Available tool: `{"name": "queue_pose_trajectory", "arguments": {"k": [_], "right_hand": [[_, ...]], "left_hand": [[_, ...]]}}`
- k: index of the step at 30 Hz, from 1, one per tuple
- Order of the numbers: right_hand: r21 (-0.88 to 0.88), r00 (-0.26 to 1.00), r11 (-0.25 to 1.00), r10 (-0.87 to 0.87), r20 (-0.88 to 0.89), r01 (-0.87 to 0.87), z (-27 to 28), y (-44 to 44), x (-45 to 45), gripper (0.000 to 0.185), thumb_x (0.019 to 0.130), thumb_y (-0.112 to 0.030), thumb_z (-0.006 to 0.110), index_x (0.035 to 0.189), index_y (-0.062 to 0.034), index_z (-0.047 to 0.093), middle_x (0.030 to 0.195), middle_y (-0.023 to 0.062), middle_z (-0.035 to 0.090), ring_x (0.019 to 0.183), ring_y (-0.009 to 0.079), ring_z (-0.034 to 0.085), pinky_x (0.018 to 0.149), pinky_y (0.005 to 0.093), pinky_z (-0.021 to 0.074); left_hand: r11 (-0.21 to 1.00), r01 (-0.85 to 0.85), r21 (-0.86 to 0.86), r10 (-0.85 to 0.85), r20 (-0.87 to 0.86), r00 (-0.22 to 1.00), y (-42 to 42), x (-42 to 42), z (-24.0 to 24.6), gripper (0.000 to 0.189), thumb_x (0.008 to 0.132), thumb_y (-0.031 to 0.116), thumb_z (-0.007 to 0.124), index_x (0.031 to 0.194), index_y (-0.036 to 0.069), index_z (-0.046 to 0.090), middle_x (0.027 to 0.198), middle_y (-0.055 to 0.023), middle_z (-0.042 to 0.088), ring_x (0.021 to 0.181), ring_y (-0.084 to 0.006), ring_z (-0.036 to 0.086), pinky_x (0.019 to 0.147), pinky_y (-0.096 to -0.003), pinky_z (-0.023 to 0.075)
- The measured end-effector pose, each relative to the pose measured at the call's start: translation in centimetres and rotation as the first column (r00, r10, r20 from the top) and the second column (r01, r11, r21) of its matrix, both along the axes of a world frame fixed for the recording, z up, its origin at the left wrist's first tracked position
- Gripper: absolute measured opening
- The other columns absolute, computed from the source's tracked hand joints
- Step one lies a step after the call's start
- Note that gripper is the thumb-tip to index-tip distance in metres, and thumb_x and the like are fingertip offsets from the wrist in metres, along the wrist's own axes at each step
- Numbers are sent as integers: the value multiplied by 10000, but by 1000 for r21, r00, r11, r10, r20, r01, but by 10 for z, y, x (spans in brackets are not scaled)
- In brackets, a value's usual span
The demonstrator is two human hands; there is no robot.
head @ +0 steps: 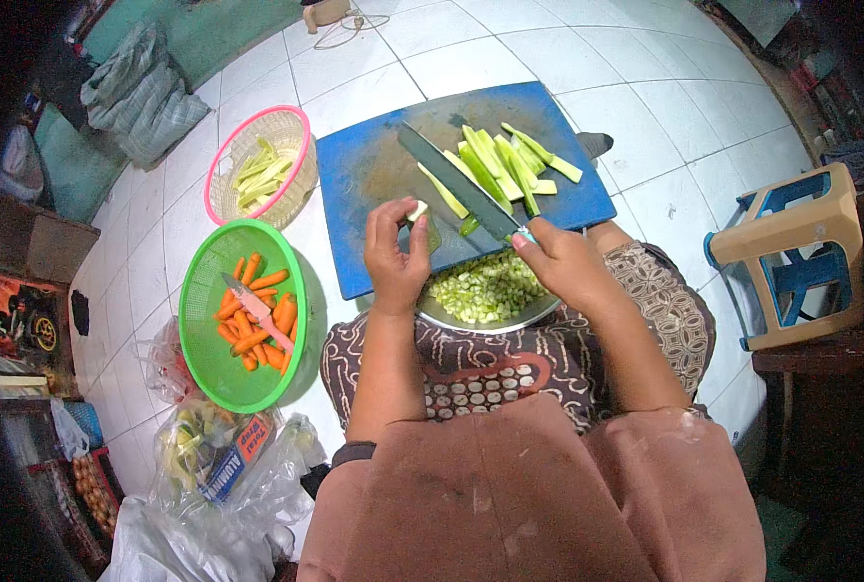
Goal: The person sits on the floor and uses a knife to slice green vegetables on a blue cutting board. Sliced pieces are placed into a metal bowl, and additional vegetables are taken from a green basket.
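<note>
My right hand (559, 254) grips the handle of a large kitchen knife (461, 178), its blade slanting up and left over a blue cutting board (359, 247). Between the fingertips of my left hand (397, 251) is a pale cucumber piece (417, 211). Several cucumber strips (501, 164) lie on the right half of the board, some beneath the blade. Below the board's near edge, a metal bowl (490, 327) holds small diced cucumber (486, 291); the board hides its far side.
Left of the board stand a pink-rimmed basket (217, 174) with pale green strips (263, 174) and a green plastic basket (199, 342) of carrots (250, 342) with a pink-handled knife (261, 309) on top. Plastic bags (185, 451) lie nearer me. A plastic stool (788, 251) is at right.
</note>
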State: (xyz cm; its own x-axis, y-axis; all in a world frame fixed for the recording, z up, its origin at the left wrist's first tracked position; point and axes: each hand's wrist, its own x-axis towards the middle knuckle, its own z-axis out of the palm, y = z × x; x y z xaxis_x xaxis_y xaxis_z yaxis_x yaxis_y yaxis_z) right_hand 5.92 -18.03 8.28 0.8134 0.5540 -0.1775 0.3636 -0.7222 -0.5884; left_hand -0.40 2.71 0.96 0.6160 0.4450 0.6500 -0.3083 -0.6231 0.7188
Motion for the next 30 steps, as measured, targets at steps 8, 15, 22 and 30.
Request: {"name": "queue_pose_trajectory", "arguments": {"k": [8, 15, 22, 30], "right_hand": [[-66, 995, 995, 78, 54, -74, 46, 2, -29, 366, 932, -375, 428, 920, -25, 534, 746, 243, 618, 760, 434, 608, 683, 523, 465], [-166, 995, 984, 70, 74, -57, 51, 3, -39, 344, 932, -346, 426, 942, -21, 537, 764, 239, 632, 763, 427, 620, 692, 527, 477], [-209, 992, 976, 84, 97, -62, 47, 20, -40, 322, 946, -321, 413, 911, -17, 513, 796, 228, 629, 778, 420, 610, 688, 522, 461], [-195, 992, 977, 104, 77, -87, 32, 46, -28, 324, 933, -305, 433, 920, -16, 579, 827, 232, 640, 806, 418, 619, 726, 516, 466]], "left_hand": [[998, -47, 50, 47, 18, 999, -9, -6, 5, 181, 774, -14, 644, 950, 2, 602, 915, -148, 593, 845, -257, 592, 717, -319, 497], [998, -35, 44, 34, 18, 999, -16, -6, 10, 186, 759, -11, 659, 934, -13, 595, 856, -135, 593, 743, -254, 598, 679, -318, 501], [999, -26, 47, 26, -10, 1000, -15, -5, 13, 180, 741, -10, 672, 905, -7, 597, 852, -135, 588, 747, -247, 602, 669, -308, 504], [1000, -3, -14, 3, -41, 999, -12, -5, 12, 177, 736, -16, 678, 896, -5, 604, 861, -126, 589, 745, -228, 615, 675, -288, 519]]}}
